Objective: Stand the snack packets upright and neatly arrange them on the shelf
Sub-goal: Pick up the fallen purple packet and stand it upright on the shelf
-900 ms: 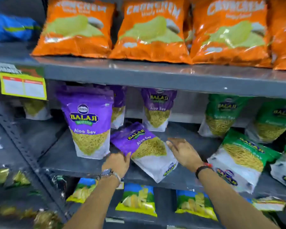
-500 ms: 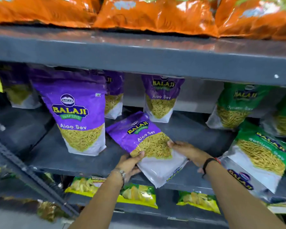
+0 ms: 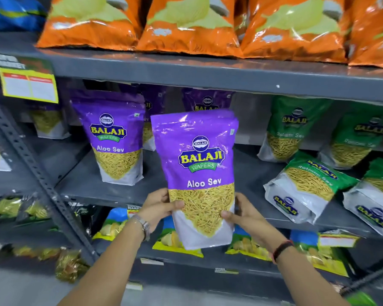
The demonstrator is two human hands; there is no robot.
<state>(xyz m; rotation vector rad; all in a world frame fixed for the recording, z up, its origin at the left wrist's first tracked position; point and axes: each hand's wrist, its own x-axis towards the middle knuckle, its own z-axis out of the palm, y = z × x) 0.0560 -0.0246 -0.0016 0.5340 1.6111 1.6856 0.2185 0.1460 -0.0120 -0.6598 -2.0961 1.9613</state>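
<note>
now both hands grip packet (image 3: 197,173).

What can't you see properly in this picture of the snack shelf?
All in the head view:
- Purple packet at the back: mostly hidden by the held Aloo Sev packet.
- Yellow shelf tag: print too blurred to read.
- Orange packets: tops cut off by the upper edge.
- Left hand and right hand: most fingers hidden behind the held packet.

My two bare forearms reach forward and up, my left hand (image 3: 158,206) and right hand (image 3: 241,214) raised facing each other, thumbs in front, fingers curled closed in a grasp.
</note>
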